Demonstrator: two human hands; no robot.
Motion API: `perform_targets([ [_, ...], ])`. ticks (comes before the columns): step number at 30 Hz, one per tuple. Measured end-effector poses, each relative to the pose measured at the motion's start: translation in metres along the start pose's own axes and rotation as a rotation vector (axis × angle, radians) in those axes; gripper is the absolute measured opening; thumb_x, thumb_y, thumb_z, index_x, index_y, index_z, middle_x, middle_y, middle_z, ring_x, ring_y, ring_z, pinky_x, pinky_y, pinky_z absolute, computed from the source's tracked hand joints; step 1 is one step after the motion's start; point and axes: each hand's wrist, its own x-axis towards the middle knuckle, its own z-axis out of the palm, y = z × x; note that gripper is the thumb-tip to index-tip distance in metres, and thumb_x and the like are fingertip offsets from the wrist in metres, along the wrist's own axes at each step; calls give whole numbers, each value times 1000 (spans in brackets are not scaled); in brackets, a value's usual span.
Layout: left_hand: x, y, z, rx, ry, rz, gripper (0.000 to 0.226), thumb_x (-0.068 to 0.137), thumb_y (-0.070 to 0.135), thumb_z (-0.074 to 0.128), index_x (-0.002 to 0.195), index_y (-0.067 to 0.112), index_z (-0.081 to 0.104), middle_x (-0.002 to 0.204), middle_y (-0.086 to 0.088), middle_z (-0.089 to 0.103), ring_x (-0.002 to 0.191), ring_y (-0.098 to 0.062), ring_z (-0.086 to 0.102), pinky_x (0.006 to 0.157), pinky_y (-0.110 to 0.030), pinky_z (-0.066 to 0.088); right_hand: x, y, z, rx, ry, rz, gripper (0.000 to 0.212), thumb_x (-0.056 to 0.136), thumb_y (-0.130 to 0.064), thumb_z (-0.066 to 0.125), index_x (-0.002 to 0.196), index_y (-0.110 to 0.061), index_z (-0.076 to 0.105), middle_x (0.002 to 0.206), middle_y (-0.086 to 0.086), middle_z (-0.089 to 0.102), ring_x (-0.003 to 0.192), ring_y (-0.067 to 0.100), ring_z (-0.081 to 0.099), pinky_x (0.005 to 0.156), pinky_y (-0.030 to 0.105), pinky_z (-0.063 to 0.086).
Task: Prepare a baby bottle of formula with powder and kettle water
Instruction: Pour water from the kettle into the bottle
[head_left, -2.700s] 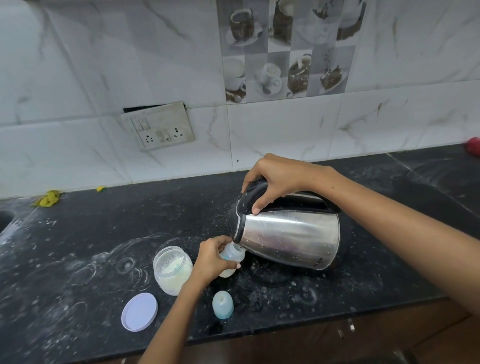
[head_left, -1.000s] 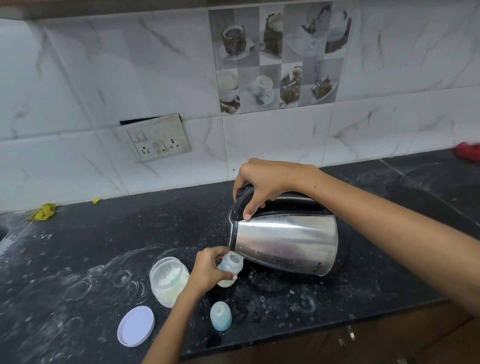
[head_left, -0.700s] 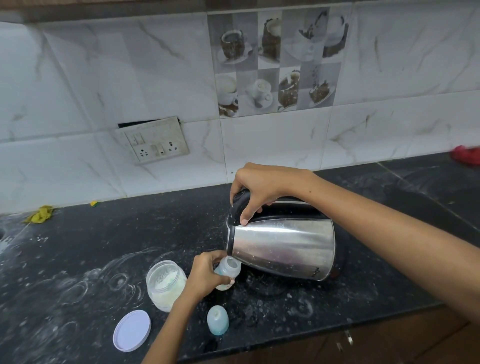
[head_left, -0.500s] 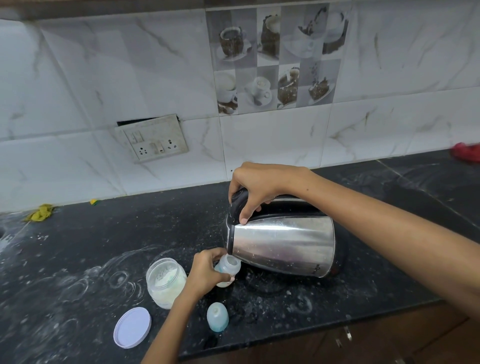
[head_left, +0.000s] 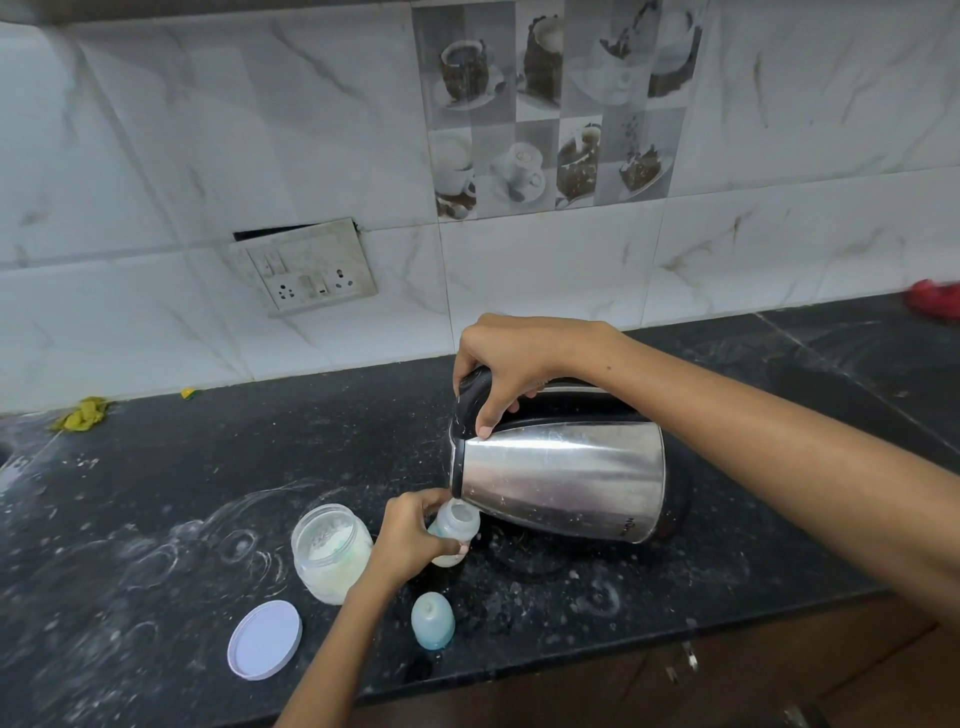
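Note:
My right hand (head_left: 511, 364) grips the black handle and lid of a steel kettle (head_left: 566, 475), tipped on its side with its rim just over the mouth of a small clear baby bottle (head_left: 456, 526). My left hand (head_left: 408, 535) is wrapped around that bottle, which stands on the black counter (head_left: 182, 467). To the left is an open clear jar of white powder (head_left: 330, 551). The jar's white lid (head_left: 265, 639) lies flat near the front edge. The bottle's pale blue cap (head_left: 432, 621) stands in front of the bottle.
White powder smears and rings cover the counter's left half. A switch and socket plate (head_left: 306, 267) hangs loose on the tiled wall. A yellow scrap (head_left: 80, 414) lies at the back left, a red object (head_left: 935, 299) at the far right. The counter's front edge runs just below the cap.
The kettle has stayed tipped over the bottle throughout, shifting only slightly; both hands keep their grips. The view has wobbled a little.

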Motion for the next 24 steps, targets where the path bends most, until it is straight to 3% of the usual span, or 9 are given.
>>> perform_targets([
  [4,-1,0,0,1,5,4,49,51,10,90,96,20,73,95,10,74,93,-4,68,85,-17,50,1,-1,-2,2,-4,-4,29,66,-31,87,81,-11,72,55,5,67,39,11,56,38,17,38],
  [24,-3,1,0,-26,-13,-15,47,50,10,91,84,32,68,85,18,72,89,9,65,75,-5,47,6,-8,-4,-9,-28,6,28,66,-28,87,81,-10,73,56,5,68,38,8,55,37,16,38],
])
